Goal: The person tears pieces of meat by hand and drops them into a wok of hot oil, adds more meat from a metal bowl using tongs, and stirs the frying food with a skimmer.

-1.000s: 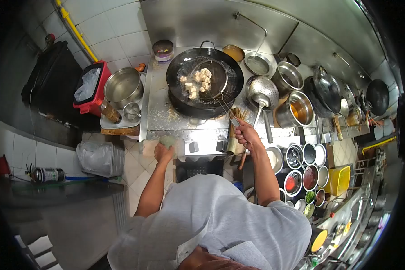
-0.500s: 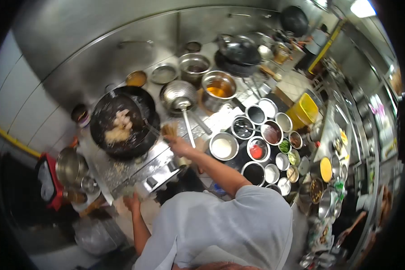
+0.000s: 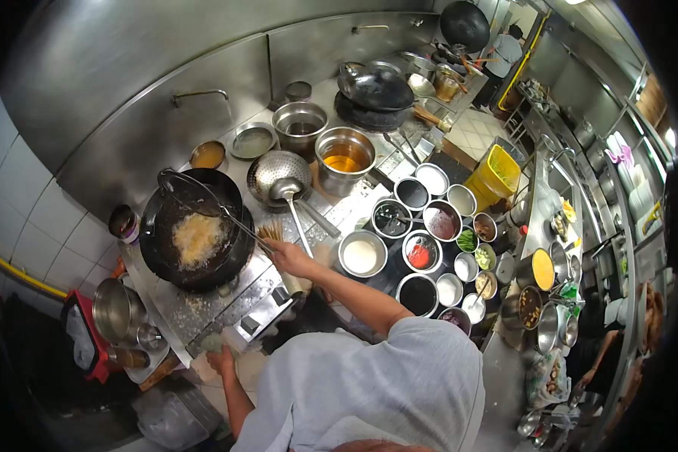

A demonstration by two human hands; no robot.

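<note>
My right hand [image 3: 290, 258] is closed around the handle of a long-handled ladle [image 3: 242, 226], which reaches over the black wok [image 3: 149, 260] at the left. Its dark, curved head is hard to make out near the far rim. Inside the wok, a golden, foaming clump of frying food [image 3: 200, 239] sits in dark oil. Low at the stove's front edge, my left hand [image 3: 223, 361] grips a greyish cloth [image 3: 217, 341], its fingers partly hidden. Just beyond my right hand stands a bundle of thin bamboo sticks [image 3: 273, 230].
A perforated strainer [image 3: 260, 177] with another ladle [image 3: 285, 190] lies behind my right hand. Beside it stands a pot of amber liquid [image 3: 344, 162]. Several seasoning tins [image 3: 361, 256] crowd the right side. A second wok [image 3: 380, 90] and a person [image 3: 505, 56] are farther back.
The pale pieces and mass in the wok now show as one golden, foaming clump. The ladle's head has swung toward the wok's far left side. My view has shifted slightly; my left hand still grips the cloth.
</note>
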